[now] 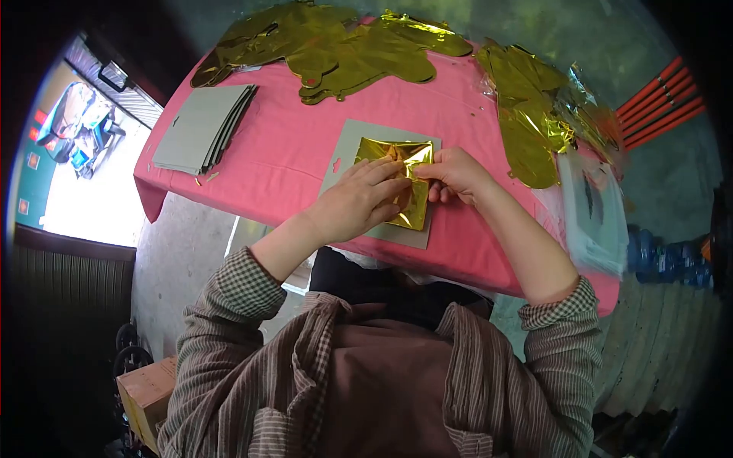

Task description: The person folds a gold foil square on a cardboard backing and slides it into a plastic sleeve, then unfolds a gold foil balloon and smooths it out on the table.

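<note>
Nearest to you, at 6 o'clock, is your striped shirt (229,382), its checked cuffs turned back. Ahead, on the pink cloth (286,145), a grey card (350,143) lies flat with its hanging slot toward 9 o'clock, and on it sits the gold foil (414,204). The foil's long axis runs roughly from 12 to 6 o'clock, turned slightly; which end is its top you cannot tell. It looks mirror-bright, folded into a near-rectangle, creased and puckered toward its upper part. Your left hand (359,197) is palm down, fingers extended and loosely spread across the foil, pressing rather than gripping. Your right hand (454,175) pinches the foil's 3 o'clock edge between thumb and forefinger, other fingers curled. From the foil, stacked grey cards (200,130) lie between 9 and 10, flat gold shapes (328,49) at 11, clear bags (592,217) just past 3.
</note>
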